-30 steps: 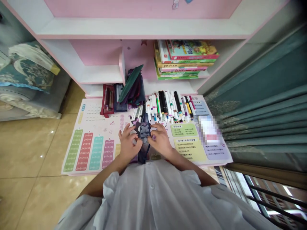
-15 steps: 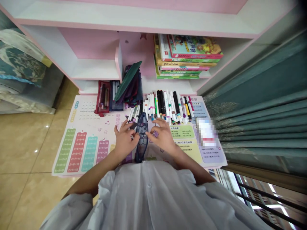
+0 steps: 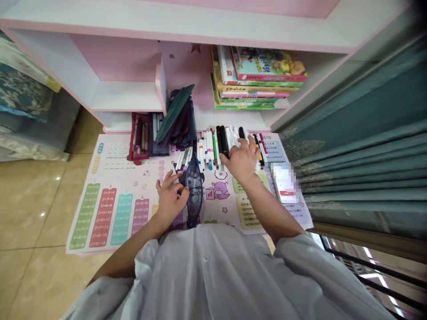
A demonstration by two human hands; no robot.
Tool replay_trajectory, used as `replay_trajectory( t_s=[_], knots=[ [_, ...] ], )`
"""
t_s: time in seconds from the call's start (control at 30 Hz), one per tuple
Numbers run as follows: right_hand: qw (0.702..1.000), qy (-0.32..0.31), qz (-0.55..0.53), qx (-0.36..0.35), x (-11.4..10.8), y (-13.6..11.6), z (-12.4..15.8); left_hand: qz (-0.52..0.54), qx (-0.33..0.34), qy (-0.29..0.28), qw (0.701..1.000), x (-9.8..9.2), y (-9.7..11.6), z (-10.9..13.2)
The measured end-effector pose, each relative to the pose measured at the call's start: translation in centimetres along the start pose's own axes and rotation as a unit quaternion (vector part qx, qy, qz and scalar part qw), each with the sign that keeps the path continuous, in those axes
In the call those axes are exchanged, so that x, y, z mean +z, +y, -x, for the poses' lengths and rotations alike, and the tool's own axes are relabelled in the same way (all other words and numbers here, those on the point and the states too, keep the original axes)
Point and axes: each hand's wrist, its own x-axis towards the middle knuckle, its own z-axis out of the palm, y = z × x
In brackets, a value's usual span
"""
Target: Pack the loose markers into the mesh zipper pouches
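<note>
A dark blue mesh pencil case (image 3: 194, 195) lies on the printed desk mat (image 3: 113, 195) in front of me. My left hand (image 3: 169, 199) pinches its left edge with thumb and fingers. My right hand (image 3: 243, 158) reaches forward over a row of marker pens (image 3: 218, 146), fingers curled down onto them; what it grips, if anything, is hidden under the palm. The pens lie side by side along the back of the mat.
Several other pencil cases (image 3: 160, 129), red, blue and green, stand against the pink shelf unit (image 3: 133, 95). A stack of books (image 3: 256, 80) sits in the right cubby. A phone (image 3: 285, 182) lies at the mat's right. Teal curtains (image 3: 360, 146) hang to the right.
My right hand has let go of the pencil case and moved forward and right onto the marker pens. The left hand stays on the case. The view has shifted slightly.
</note>
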Motion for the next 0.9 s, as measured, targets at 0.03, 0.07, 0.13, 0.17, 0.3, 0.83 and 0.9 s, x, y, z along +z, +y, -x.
replay_trajectory(
  t_s=[0.03,0.07,0.13,0.17,0.3,0.83,0.9],
  knots=[
    [1.0,0.003,-0.004,-0.002,0.1,0.1,0.0,0.001,-0.001,-0.002,1.0,0.0,0.0,0.0],
    [1.0,0.007,-0.01,-0.004,0.2,0.2,-0.1,0.002,-0.002,-0.004,1.0,0.0,0.0,0.0],
    [0.999,0.017,-0.029,-0.009,0.4,0.3,-0.2,0.004,-0.004,-0.005,1.0,0.0,0.1,0.0],
    [0.999,0.021,-0.039,-0.011,0.4,0.4,-0.2,0.006,-0.006,-0.004,1.0,0.0,0.1,0.0],
    [0.995,0.046,-0.084,-0.015,-0.9,-0.2,0.5,0.011,-0.01,-0.003,1.0,0.1,0.1,0.1],
    [0.953,-0.203,-0.181,-0.13,-7.0,-6.9,8.9,0.006,-0.005,-0.01,1.0,0.2,0.1,0.2],
    [0.953,-0.23,-0.152,-0.129,-6.5,-7.5,8.7,0.005,-0.008,-0.007,1.0,0.4,0.0,0.2]
  ],
)
